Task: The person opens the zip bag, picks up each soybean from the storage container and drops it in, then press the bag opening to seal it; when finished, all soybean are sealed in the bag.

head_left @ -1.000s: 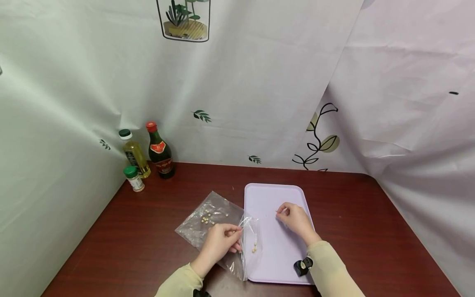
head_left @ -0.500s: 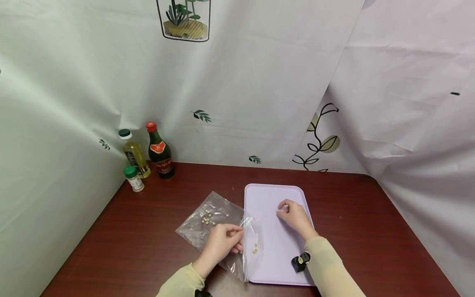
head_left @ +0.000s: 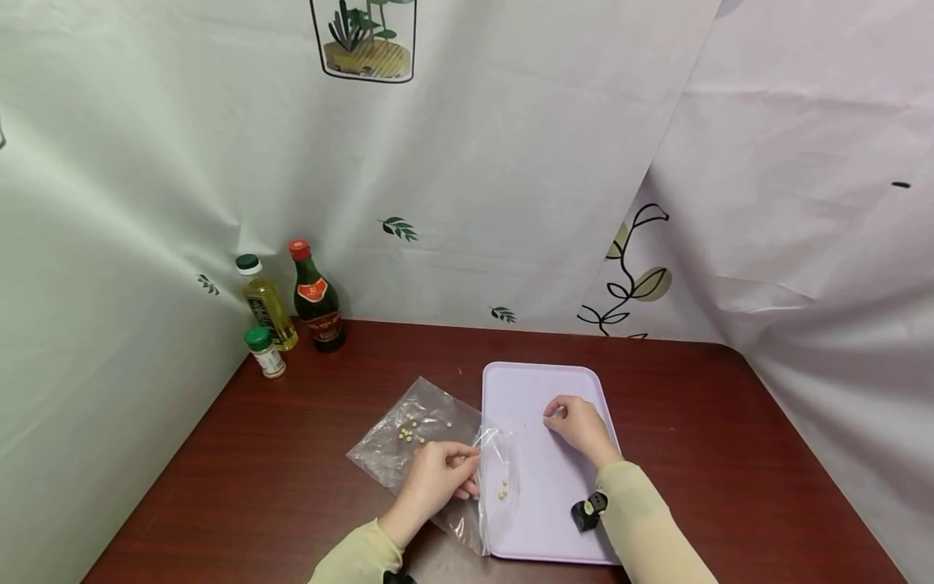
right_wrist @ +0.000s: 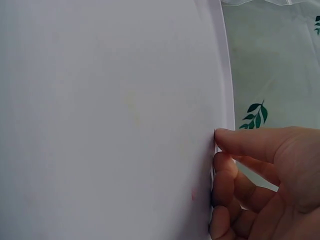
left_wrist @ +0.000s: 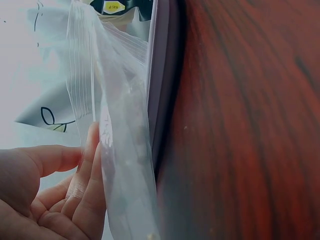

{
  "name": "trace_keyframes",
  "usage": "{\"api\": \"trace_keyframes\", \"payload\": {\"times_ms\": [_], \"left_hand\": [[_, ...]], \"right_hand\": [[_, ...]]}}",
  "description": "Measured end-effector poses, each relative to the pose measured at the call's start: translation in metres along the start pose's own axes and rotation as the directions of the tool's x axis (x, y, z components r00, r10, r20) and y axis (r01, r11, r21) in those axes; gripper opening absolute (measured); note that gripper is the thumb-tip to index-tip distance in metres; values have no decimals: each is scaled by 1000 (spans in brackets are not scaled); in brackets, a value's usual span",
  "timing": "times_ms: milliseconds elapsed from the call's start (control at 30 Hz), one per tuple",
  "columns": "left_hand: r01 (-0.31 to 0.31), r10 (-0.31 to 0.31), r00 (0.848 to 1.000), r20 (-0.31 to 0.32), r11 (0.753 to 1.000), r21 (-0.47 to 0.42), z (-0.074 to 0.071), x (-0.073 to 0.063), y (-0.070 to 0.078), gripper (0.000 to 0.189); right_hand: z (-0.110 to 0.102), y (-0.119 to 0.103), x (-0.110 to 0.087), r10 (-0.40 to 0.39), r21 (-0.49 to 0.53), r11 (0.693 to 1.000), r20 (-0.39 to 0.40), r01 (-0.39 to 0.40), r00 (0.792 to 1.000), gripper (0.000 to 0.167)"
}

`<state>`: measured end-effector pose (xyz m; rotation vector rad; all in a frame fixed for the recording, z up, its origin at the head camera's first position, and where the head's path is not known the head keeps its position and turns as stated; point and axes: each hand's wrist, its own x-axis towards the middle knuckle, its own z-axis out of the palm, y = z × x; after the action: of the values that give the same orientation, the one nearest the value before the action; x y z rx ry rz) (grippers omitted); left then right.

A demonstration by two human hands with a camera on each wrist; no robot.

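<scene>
A clear plastic zip bag (head_left: pixel 448 403) lies flat on the table, its zip end overlapping the lilac tray (head_left: pixel 537 381). Inside show several small, round, pale yellow pieces like soybeans (head_left: pixel 406 434), with a few more near the mouth. My left hand (head_left: pixel 435 474) pinches the bag's upper layer by the zip between thumb and forefinger, as the left wrist view also shows. Over the tray is my right hand (head_left: pixel 580 424), fingers curled, thumb and forefinger tips close together at the tray's surface. I cannot tell whether a tiny thing sits between them.
At the back left stand a yellow oil bottle (head_left: pixel 268 308), a dark green bottle with a red cap (head_left: pixel 317 304) and a small green-capped jar (head_left: pixel 266 354). Patterned white cloth (head_left: pixel 511 162) hangs behind the dark red table (head_left: pixel 693 438).
My right thumb and forefinger parted slightly half a second ago and are closer together now. My left hand and the bag stay nearly in place.
</scene>
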<state>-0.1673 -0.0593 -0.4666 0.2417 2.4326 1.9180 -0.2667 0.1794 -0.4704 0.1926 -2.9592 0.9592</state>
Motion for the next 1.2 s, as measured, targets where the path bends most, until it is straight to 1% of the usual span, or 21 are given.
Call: {"api": "trace_keyframes", "payload": {"times_ms": [133,367,467,667,833,967,1100,1200], "left_hand": [[3,-3,1000,1,1000,-3,0,0,-1,22],[5,-5,1000,-2,1000,-4,0,0,-1,22],[4,-4,1000,-3,1000,0,0,0,0,22],[-2,2,1000,-3,1000,14,0,0,1,22],[2,-2,1000,-2,1000,9,0,-2,1,21],[5,-5,1000,-5,1000,0,0,-3,2,20],[2,-2,1000,-6,1000,-4,-1,-3,2,20],[7,-7,1000,-3,1000,-9,0,-4,1,20]], "right_hand": [[0,0,-1,-8,-1,1000,-7,8,1000,6],[0,2,-2,8,-17,1000,-14,-9,1000,7],[0,3,-2,3,-16,1000,-17,-3,1000,7],[-2,2,-6,14,7,1000,-4,-14,1000,7],[-4,-3,-14,12,56,998,-8,-12,1000,5],[-6,-7,-24,-14,84,996,-29,16,999,5],[-7,-15,-34,-63,103,992,-64,69,996,7],[-9,-23,-42,-102,114,987,-73,110,992,9]]}}
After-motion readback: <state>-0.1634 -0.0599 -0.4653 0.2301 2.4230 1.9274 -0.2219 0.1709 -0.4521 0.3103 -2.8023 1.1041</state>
